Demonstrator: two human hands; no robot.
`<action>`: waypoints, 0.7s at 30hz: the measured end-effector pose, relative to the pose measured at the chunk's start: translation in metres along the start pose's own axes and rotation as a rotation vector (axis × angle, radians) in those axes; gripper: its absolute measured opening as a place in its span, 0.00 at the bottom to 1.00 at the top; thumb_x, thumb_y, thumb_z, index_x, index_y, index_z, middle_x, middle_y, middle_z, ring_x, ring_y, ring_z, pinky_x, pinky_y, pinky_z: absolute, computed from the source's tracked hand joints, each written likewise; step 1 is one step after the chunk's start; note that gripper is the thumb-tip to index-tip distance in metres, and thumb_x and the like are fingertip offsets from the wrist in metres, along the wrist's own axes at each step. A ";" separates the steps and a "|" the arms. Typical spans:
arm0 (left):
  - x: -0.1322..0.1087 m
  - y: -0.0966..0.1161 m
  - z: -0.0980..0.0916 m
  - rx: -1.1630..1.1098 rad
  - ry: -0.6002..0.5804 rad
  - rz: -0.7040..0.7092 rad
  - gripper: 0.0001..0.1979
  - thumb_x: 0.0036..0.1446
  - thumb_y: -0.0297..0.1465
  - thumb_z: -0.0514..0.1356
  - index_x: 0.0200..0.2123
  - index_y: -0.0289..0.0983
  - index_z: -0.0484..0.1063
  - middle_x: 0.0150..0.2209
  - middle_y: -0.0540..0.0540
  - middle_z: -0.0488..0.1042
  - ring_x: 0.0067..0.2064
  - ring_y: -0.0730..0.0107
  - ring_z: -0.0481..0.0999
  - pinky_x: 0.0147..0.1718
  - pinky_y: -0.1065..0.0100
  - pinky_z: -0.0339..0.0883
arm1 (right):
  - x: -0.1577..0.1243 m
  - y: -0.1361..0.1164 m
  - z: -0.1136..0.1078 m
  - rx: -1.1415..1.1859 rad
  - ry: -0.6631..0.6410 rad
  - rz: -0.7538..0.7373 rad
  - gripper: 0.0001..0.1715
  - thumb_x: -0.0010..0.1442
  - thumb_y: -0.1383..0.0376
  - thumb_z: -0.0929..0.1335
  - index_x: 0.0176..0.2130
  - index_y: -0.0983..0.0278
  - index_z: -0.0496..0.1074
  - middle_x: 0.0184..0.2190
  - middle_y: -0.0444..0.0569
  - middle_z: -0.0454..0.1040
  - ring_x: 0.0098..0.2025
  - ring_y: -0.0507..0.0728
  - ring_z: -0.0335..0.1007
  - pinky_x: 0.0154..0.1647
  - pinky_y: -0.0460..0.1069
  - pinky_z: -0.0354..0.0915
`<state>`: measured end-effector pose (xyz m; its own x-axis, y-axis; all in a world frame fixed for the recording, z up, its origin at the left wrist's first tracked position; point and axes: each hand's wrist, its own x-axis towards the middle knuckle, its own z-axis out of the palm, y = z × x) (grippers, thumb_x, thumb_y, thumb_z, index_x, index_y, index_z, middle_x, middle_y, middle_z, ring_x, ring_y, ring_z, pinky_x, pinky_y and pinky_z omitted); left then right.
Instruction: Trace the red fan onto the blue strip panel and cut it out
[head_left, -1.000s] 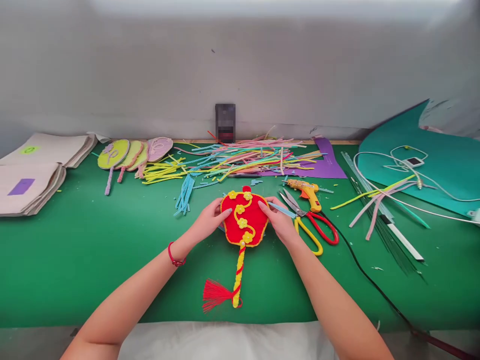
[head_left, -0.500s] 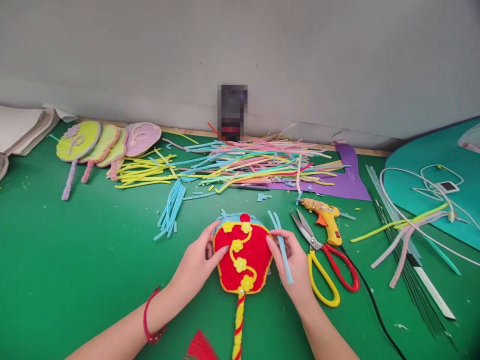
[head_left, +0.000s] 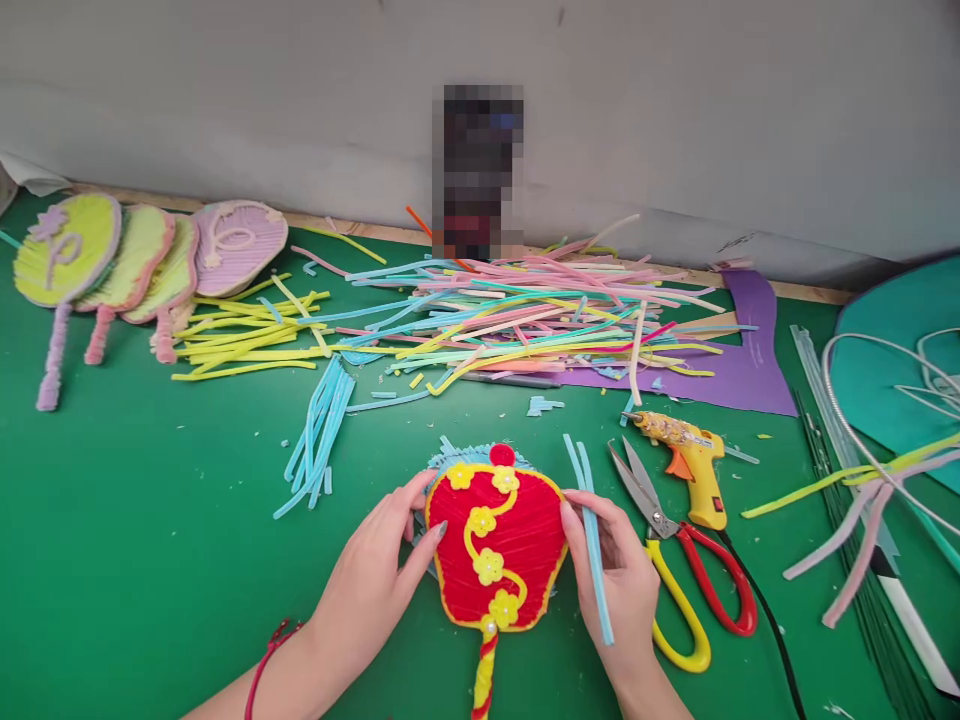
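Observation:
A red fan-shaped craft piece (head_left: 517, 540) with yellow flowers, a yellow rim and a yellow-and-red twisted handle lies on the green table (head_left: 150, 540). A light blue piece (head_left: 450, 460) peeks out from under its top edge. My left hand (head_left: 375, 580) rests its fingers on the fan's left edge. My right hand (head_left: 619, 585) touches the fan's right edge and holds two light blue pipe cleaners (head_left: 592, 540) across its fingers.
Scissors with yellow and red handles (head_left: 675, 560) and a yellow glue gun (head_left: 686, 460) lie right of my right hand. A pile of coloured pipe cleaners (head_left: 510, 320) spreads behind. Finished fans (head_left: 142, 260) sit far left. Purple sheet (head_left: 742, 370) and teal sheet (head_left: 892, 370) lie right.
The view has tilted and moved closer, so the fan's tassel has dropped out of the frame. Both hands stay at the fan's edges, the right still holding the blue pipe cleaners.

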<state>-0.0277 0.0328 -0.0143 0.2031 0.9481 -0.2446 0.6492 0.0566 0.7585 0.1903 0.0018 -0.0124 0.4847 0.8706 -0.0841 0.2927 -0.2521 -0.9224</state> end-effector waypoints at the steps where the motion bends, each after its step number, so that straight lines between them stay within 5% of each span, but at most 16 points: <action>1: 0.000 0.000 0.001 0.007 0.006 0.001 0.22 0.61 0.40 0.52 0.57 0.45 0.63 0.36 0.47 0.75 0.30 0.67 0.71 0.29 0.66 0.68 | 0.001 0.000 0.001 -0.002 0.002 0.000 0.12 0.55 0.54 0.70 0.36 0.58 0.75 0.35 0.53 0.77 0.34 0.60 0.75 0.22 0.49 0.72; 8: 0.000 -0.003 0.004 0.005 0.110 -0.003 0.15 0.59 0.40 0.55 0.47 0.44 0.68 0.36 0.46 0.75 0.31 0.66 0.72 0.30 0.64 0.68 | 0.004 0.006 0.009 -0.068 0.028 -0.037 0.10 0.56 0.55 0.70 0.36 0.57 0.74 0.34 0.50 0.76 0.33 0.59 0.73 0.29 0.51 0.73; 17: 0.003 -0.002 0.005 0.040 0.149 0.062 0.14 0.60 0.40 0.55 0.47 0.42 0.66 0.33 0.48 0.73 0.30 0.67 0.71 0.30 0.65 0.68 | 0.008 0.009 0.012 -0.083 0.039 -0.064 0.10 0.57 0.56 0.69 0.37 0.58 0.74 0.34 0.50 0.75 0.34 0.58 0.73 0.30 0.51 0.72; 21: 0.004 -0.004 0.004 0.103 0.216 0.124 0.17 0.60 0.41 0.55 0.50 0.42 0.64 0.42 0.43 0.74 0.42 0.60 0.75 0.38 0.61 0.70 | 0.009 0.011 0.013 -0.081 0.040 -0.060 0.11 0.57 0.55 0.69 0.37 0.59 0.74 0.34 0.50 0.75 0.34 0.58 0.73 0.31 0.51 0.71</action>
<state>-0.0267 0.0349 -0.0212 0.1315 0.9913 -0.0104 0.7022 -0.0857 0.7068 0.1871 0.0129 -0.0279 0.4965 0.8679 -0.0128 0.3875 -0.2349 -0.8914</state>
